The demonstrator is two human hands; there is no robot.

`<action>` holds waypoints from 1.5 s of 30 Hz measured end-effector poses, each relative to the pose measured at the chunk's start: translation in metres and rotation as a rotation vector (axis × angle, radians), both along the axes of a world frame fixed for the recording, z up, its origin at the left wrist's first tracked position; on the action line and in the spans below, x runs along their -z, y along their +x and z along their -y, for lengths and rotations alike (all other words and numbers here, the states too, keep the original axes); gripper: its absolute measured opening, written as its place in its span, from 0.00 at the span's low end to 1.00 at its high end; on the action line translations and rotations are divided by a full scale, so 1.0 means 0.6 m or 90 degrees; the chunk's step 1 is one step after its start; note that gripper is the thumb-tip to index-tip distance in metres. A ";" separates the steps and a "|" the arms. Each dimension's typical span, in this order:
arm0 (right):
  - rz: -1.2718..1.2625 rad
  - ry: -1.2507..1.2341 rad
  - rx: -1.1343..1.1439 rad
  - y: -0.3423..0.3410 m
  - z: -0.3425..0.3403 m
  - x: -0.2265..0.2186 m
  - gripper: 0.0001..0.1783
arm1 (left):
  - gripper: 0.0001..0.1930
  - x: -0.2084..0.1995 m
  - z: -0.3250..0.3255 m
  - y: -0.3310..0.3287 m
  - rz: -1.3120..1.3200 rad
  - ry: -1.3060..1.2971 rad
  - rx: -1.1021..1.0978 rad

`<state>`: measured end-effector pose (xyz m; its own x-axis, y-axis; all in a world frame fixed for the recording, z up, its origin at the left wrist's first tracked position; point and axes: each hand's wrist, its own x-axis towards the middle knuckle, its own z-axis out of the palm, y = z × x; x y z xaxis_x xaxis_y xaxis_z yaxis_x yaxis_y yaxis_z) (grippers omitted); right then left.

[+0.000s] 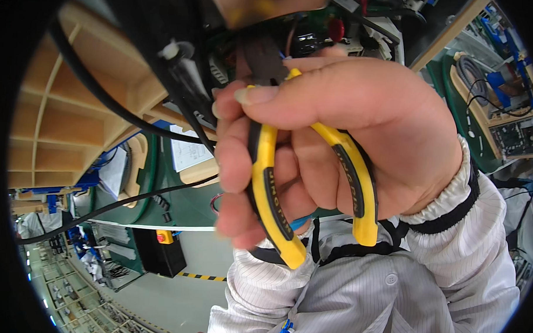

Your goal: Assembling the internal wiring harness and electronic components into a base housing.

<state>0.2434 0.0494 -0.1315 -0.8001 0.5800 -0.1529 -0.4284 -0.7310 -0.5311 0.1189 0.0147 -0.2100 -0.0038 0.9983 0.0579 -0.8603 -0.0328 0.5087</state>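
Observation:
My right hand [362,117] fills the middle of the view, close to the camera. It is closed around a pair of pliers with yellow and black handles [271,190]. My thumb lies across the top and my fingers wrap the left handle. The dark jaws [261,55] point up toward a green circuit board with wires [306,33] overhead. Whether the jaws grip anything is hidden. My left sleeve [274,290], white with a black cuff, rises from below. The left hand itself is hidden behind the right hand and pliers.
Black cables [121,111] hang across the left, in front of wooden shelving [62,130]. Green work surfaces [183,204] with paper sheets lie below. A black box with a yellow-mounted red button [164,239] stands lower left. More benches with cables and electronics [497,110] are at the right.

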 end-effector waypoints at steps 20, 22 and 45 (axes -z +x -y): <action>0.093 0.029 0.099 0.000 0.022 -0.003 0.16 | 0.31 0.025 0.015 -0.013 0.016 0.035 0.042; 0.100 0.032 0.117 0.009 0.030 -0.004 0.16 | 0.31 0.027 0.018 -0.001 0.020 0.035 0.063; 0.161 0.142 -0.168 0.092 0.085 0.000 0.21 | 0.34 0.009 0.006 0.042 -0.048 0.131 0.076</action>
